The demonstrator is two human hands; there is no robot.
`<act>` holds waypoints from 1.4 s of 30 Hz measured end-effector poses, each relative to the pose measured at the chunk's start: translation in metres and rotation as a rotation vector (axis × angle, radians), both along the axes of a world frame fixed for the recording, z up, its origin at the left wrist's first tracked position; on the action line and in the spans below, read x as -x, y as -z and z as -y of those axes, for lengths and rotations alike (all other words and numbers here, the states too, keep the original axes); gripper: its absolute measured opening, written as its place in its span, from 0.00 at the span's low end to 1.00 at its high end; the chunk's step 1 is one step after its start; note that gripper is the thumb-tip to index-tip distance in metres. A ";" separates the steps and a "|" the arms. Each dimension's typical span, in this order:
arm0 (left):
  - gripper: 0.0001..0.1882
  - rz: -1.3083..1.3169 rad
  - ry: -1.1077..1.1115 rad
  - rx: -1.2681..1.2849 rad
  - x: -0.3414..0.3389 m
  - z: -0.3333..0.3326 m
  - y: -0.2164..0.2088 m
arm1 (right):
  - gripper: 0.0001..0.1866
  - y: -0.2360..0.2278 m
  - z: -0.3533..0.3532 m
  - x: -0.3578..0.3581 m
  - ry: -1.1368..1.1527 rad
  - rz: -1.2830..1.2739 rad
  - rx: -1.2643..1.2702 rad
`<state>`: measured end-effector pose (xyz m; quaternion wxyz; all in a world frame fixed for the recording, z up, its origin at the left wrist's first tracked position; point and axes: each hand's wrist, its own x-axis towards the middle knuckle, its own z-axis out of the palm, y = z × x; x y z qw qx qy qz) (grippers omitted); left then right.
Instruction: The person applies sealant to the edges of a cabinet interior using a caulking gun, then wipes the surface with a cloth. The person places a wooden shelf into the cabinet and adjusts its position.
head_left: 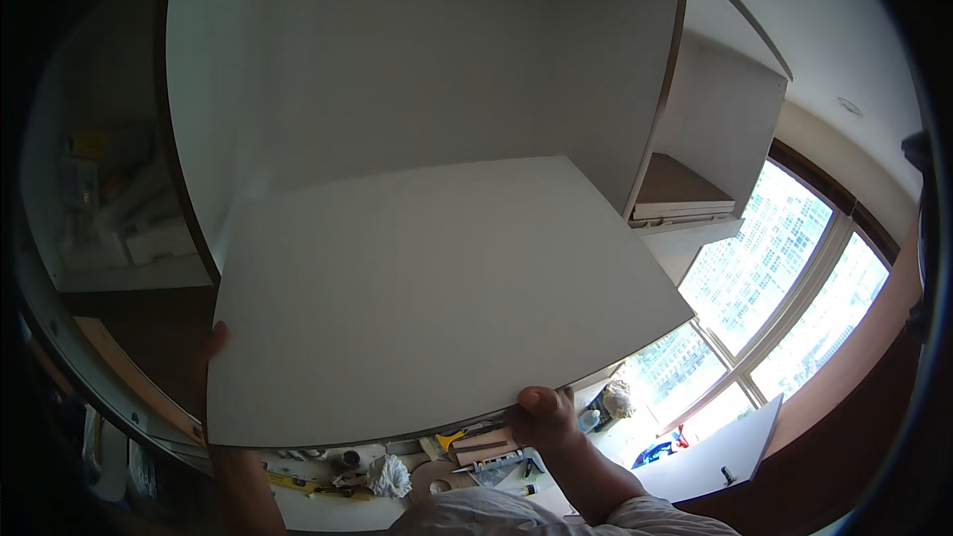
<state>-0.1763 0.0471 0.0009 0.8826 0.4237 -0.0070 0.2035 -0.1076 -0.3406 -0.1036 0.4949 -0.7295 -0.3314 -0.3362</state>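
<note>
A large flat white shelf board [437, 308] with a thin dark front edge fills the middle of the view. It lies tilted across the opening of a tall white cabinet [427, 60]. My left hand [216, 342] is closed round the board's left edge. Only its thumb side shows; the other fingers are hidden beneath. At the front edge, right of centre, my right hand [544, 415] grips the board with the thumb on top and the fingers underneath. The board's far edge reaches into the cabinet, but whether it touches the walls I cannot tell.
Below lies a worktop with a caulking gun [496, 462], a yellow spirit level [298, 483] and a bunched white cloth [389, 477]. A white door panel with a hinge [728, 476] stands lower right by the window [754, 248]. Left, a dim compartment holds bags [134, 208].
</note>
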 end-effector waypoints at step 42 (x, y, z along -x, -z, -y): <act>0.24 0.222 -0.079 -0.042 -0.004 0.041 0.052 | 0.42 -0.059 -0.014 -0.087 -0.575 -0.857 -0.605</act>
